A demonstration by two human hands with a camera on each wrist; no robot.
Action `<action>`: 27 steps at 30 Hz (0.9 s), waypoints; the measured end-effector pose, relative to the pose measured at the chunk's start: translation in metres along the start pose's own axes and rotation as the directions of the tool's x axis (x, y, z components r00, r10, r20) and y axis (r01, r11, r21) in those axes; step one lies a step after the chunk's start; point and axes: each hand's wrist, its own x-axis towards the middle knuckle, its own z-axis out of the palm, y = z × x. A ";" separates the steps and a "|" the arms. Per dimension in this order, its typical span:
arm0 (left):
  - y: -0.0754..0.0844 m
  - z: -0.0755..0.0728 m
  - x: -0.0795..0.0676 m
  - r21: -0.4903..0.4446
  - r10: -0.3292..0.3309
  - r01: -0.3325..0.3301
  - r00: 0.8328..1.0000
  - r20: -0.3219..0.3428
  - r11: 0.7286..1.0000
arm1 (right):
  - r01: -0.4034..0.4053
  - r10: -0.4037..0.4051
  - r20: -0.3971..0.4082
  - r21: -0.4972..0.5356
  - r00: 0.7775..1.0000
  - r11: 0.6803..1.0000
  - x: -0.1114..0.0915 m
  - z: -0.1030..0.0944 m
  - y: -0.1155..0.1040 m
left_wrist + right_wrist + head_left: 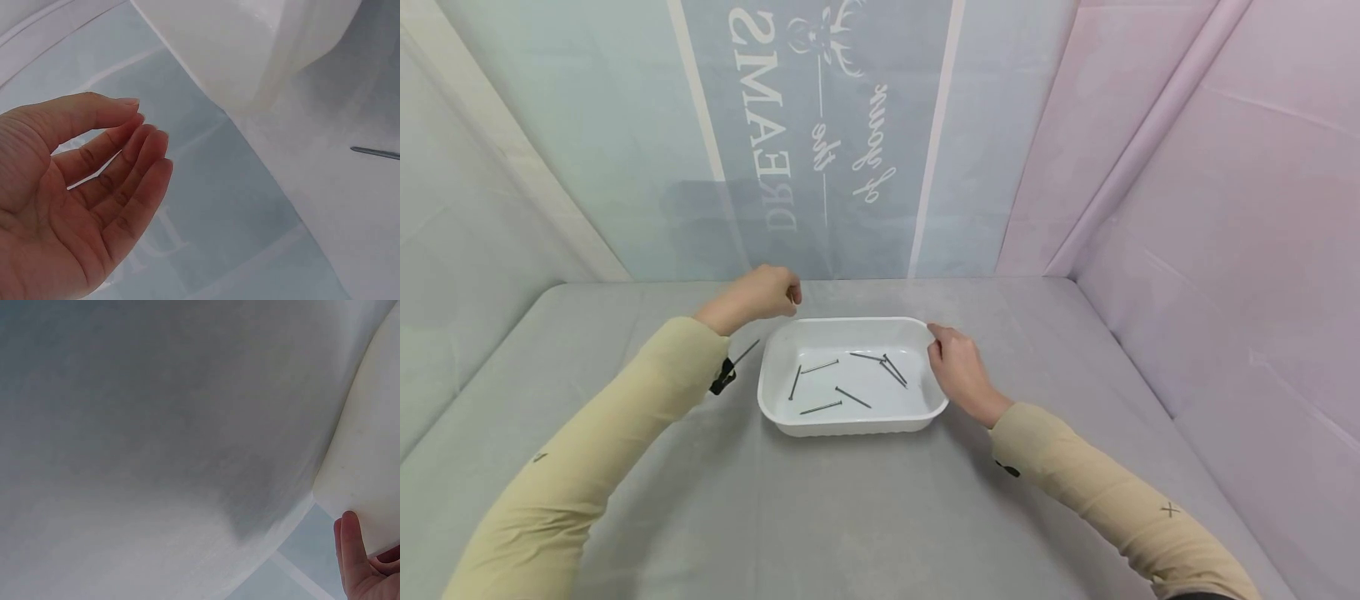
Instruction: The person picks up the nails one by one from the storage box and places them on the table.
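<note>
A white rectangular tray (853,423) stands on the grey table, with several loose nails (821,407) scattered across its floor. My right hand (961,372) grips the tray's right side near the far corner; in the right wrist view its fingers (354,547) lie against the outer wall. Beyond the far left corner, my left hand (758,293) hovers with loosely bent fingers. The left wrist view shows its thumb near the index fingertip and nothing held. Another nail (747,353) lies outside the tray on the left, partly hidden by the left wrist's black strap.
Grey cloth covers the table (850,517). A pale blue printed curtain (850,150) hangs behind it, with a pinkish cloth wall (1240,208) on the right and a pale one (460,250) on the left.
</note>
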 end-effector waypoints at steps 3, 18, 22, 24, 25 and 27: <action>0.004 0.000 0.002 0.004 0.007 -0.007 1.000 -0.005 1.000 | -0.002 0.002 0.000 0.003 1.000 1.000 0.000 0.001 0.001; 0.022 0.001 0.011 0.025 0.051 -0.051 0.999 -0.018 0.998 | 0.004 -0.004 -0.002 -0.005 1.000 1.000 0.000 0.002 0.002; 0.028 0.001 0.013 0.045 0.066 -0.066 0.998 -0.018 0.997 | 0.005 -0.005 -0.005 -0.004 1.000 1.000 0.001 0.003 0.002; 0.031 0.001 0.013 0.054 0.070 -0.069 0.997 -0.017 0.996 | 0.004 -0.004 -0.006 -0.004 1.000 1.000 0.001 0.003 0.002; 0.032 0.001 0.013 0.059 0.071 -0.070 0.997 -0.013 0.996 | 0.005 -0.005 -0.007 -0.005 1.000 1.000 0.000 0.003 0.002; 0.034 0.001 0.014 0.064 0.076 -0.075 0.997 -0.004 0.995 | 0.005 -0.005 -0.008 -0.004 1.000 1.000 0.000 0.002 0.001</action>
